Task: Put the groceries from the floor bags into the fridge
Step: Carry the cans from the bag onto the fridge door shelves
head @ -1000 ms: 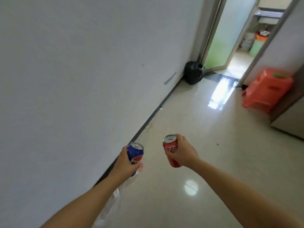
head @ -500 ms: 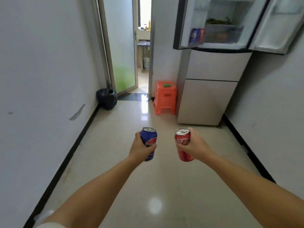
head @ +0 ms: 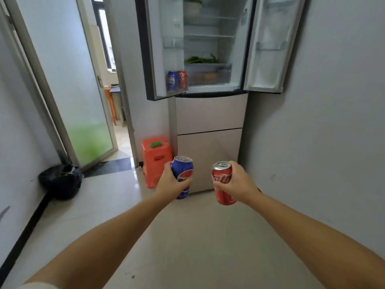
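Ahead, the fridge [head: 210,113] stands with both upper doors swung open. The bottom shelf of its left door [head: 158,49] holds 2 upright cans side by side, touching: a blue one [head: 172,80] and a red one [head: 182,79]. Inside, leafy greens [head: 200,59] lie on a shelf above a clear drawer [head: 208,76] whose contents are too blurred to tell. The right door's bins [head: 268,46] show nothing identifiable.

The left hand [head: 169,182] is wrapped around a blue can [head: 183,176], held in the air in front of the fridge's lower drawers, long axis near vertical, top tilted slightly left. The right hand [head: 239,182] grips a red can [head: 223,183], likewise upright, top leaning slightly left. The 2 cans are apart, level with each other.

An orange stool [head: 155,161] stands beside the fridge base; a black bag [head: 60,181] sits on the floor against the left wall.
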`<act>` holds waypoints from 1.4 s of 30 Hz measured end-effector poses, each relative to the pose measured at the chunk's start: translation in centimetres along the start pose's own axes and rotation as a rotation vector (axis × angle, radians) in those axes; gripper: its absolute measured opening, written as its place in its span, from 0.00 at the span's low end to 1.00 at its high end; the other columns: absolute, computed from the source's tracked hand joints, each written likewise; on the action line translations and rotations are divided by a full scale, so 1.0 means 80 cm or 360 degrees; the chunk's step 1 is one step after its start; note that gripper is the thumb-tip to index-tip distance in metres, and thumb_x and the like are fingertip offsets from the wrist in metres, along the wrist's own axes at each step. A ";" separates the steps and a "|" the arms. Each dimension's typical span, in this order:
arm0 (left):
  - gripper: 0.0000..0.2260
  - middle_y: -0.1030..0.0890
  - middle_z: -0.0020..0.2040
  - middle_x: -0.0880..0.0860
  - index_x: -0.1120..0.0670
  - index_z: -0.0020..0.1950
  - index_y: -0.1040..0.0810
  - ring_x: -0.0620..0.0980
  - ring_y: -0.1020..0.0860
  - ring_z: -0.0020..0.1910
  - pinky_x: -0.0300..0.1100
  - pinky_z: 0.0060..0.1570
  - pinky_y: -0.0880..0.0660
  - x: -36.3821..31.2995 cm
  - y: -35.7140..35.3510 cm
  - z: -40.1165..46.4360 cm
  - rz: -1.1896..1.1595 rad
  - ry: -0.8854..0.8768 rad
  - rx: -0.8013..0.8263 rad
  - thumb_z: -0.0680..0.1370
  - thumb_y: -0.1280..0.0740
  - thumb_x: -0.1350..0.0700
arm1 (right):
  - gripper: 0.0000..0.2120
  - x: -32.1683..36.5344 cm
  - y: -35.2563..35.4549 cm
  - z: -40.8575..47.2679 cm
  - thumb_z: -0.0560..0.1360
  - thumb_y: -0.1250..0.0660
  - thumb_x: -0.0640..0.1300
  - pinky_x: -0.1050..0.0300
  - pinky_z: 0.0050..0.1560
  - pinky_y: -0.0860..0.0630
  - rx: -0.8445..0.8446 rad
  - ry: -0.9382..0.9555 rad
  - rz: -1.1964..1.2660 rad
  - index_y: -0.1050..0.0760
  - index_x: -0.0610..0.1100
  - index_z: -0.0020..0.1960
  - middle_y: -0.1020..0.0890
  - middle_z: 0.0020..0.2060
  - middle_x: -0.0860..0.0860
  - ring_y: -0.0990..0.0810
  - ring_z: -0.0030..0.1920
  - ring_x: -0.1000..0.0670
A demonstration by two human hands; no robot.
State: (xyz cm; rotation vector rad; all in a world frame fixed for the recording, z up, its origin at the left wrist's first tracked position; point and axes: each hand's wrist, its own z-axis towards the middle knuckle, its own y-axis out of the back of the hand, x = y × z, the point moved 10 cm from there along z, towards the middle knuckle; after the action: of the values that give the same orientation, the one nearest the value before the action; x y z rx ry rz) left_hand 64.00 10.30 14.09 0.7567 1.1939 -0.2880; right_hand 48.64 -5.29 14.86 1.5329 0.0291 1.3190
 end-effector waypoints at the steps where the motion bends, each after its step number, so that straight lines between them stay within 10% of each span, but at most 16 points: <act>1: 0.26 0.27 0.47 0.42 0.49 0.60 0.37 0.39 0.25 0.44 0.31 0.41 0.30 -0.016 -0.012 0.032 0.0003 -0.0046 0.0033 0.70 0.26 0.59 | 0.35 -0.007 0.017 0.027 0.64 0.25 0.55 0.48 0.58 0.24 -0.0045 -0.0008 -0.0016 0.35 0.49 0.66 0.27 0.60 0.50 0.24 0.57 0.48; 5: 0.26 0.25 0.47 0.46 0.53 0.63 0.36 0.37 0.25 0.40 0.27 0.33 0.31 -0.059 -0.073 0.142 -0.0018 -0.0140 0.0164 0.71 0.26 0.60 | 0.34 -0.045 0.079 0.111 0.64 0.25 0.54 0.48 0.57 0.23 -0.0216 -0.0086 0.0026 0.35 0.49 0.65 0.26 0.59 0.50 0.23 0.56 0.48; 19: 0.32 0.27 0.56 0.47 0.53 0.69 0.40 0.44 0.26 0.52 0.40 0.53 0.29 -0.160 -0.250 0.473 -0.0187 -0.0261 0.0074 0.71 0.26 0.58 | 0.37 -0.140 0.225 0.456 0.66 0.24 0.53 0.49 0.60 0.25 -0.0250 0.0108 -0.0105 0.38 0.50 0.69 0.28 0.64 0.50 0.25 0.60 0.47; 24: 0.28 0.25 0.49 0.43 0.50 0.64 0.38 0.40 0.24 0.47 0.28 0.39 0.30 -0.187 -0.195 0.578 -0.0121 -0.0298 -0.0223 0.71 0.26 0.57 | 0.32 -0.087 0.214 0.603 0.67 0.24 0.48 0.48 0.61 0.26 -0.0054 0.0353 0.0171 0.35 0.49 0.66 0.26 0.61 0.50 0.25 0.60 0.49; 29: 0.27 0.25 0.49 0.44 0.50 0.61 0.37 0.43 0.23 0.50 0.37 0.49 0.28 -0.226 -0.088 0.674 0.0054 -0.0440 -0.0482 0.70 0.25 0.55 | 0.30 0.013 0.199 0.742 0.70 0.26 0.49 0.54 0.54 0.27 -0.0003 0.0533 0.0492 0.36 0.46 0.66 0.25 0.59 0.49 0.25 0.56 0.49; 37: 0.25 0.25 0.46 0.42 0.55 0.62 0.35 0.37 0.24 0.44 0.27 0.36 0.27 -0.401 0.090 0.799 0.0321 -0.0823 -0.0833 0.71 0.26 0.55 | 0.27 0.245 0.267 0.902 0.71 0.27 0.45 0.63 0.46 0.28 -0.0123 0.1098 0.0909 0.36 0.44 0.66 0.26 0.53 0.52 0.25 0.48 0.56; 42: 0.28 0.25 0.50 0.47 0.56 0.64 0.37 0.41 0.24 0.45 0.36 0.43 0.25 -0.436 0.162 0.857 0.0427 -0.0760 -0.1071 0.70 0.25 0.55 | 0.30 0.346 0.259 0.980 0.69 0.25 0.45 0.57 0.54 0.26 -0.0220 0.1318 0.1043 0.35 0.43 0.65 0.25 0.58 0.47 0.24 0.55 0.52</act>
State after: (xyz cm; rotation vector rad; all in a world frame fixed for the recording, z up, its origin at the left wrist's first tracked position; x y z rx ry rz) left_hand 108.63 -32.12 61.94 0.2247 0.6541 0.1554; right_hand 104.25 -50.08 62.22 0.7980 -0.0446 2.3533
